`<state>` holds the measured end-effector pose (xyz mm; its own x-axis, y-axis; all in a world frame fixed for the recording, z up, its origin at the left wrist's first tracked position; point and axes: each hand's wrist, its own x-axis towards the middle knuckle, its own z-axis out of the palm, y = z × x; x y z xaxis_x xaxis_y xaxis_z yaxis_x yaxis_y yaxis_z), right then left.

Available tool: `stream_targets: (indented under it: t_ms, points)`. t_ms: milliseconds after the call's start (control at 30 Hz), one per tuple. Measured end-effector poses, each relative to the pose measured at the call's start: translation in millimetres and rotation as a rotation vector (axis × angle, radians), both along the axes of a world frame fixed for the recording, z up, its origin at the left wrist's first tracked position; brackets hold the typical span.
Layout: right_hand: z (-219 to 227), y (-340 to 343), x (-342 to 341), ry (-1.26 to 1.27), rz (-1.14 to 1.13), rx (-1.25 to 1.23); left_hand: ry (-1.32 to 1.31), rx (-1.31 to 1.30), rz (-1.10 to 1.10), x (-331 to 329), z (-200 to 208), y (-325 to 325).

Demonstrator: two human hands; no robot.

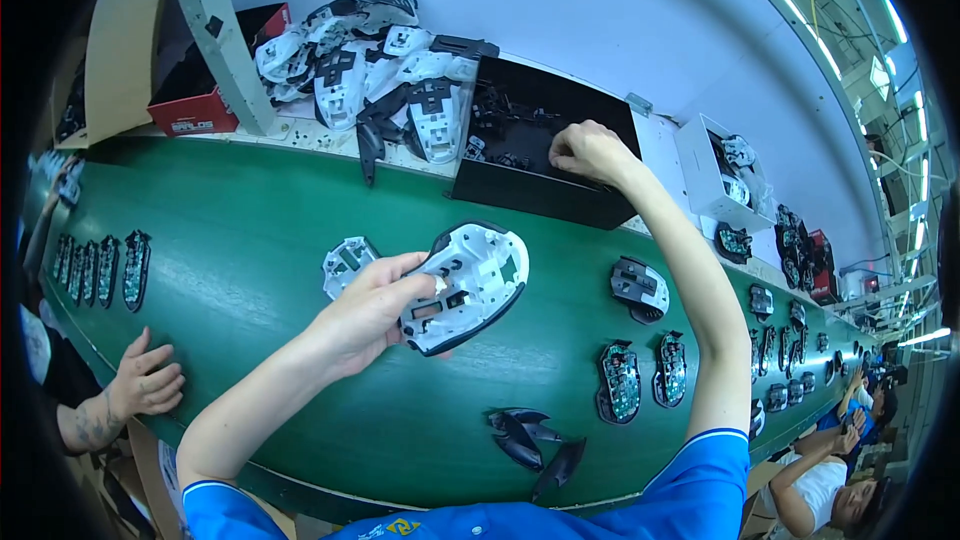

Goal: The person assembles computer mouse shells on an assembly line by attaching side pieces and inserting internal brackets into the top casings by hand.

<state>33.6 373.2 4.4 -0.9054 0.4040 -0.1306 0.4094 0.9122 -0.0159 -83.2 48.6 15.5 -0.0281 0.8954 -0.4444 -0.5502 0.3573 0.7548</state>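
My left hand (pixel 368 308) grips a white computer mouse shell (pixel 482 275) with a black rim, its hollow inner side facing up. Under and behind that hand, a second pale shell piece (pixel 348 258) lies on the green table. Reaching into a black box (pixel 545 195) at the back, my right hand (pixel 590 152) has its fingers curled together over the opening. Whatever those fingers may hold is hidden. Small dark parts (pixel 505 120) lie inside the box, left of my right hand.
A heap of white and black shells (pixel 360 70) sits on the back ledge. Circuit-board assemblies (pixel 620 380), a closed mouse (pixel 640 288) and dark side pieces (pixel 530 440) lie on the green table (pixel 250 230). A co-worker's hand (pixel 145 380) rests at left. A white box (pixel 720 170) stands back right.
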Motion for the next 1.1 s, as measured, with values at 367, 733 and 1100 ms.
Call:
stream_targets:
  t_ms: [367,733,1100]
  points:
    - [10.1,-0.9,-10.1,-0.119,-0.202,-0.227,-0.256,-0.091,0.153,-3.7,-6.5,-12.5]
    - [-12.8,11.6,8.0,0.061,-0.004,0.081,-0.169,0.034,0.096,-2.7,-13.0,-21.7]
    - [52.7,-16.8,32.9,0.712,-0.398,-0.669,-0.036,0.135,0.119,-1.9,2.0,-48.8]
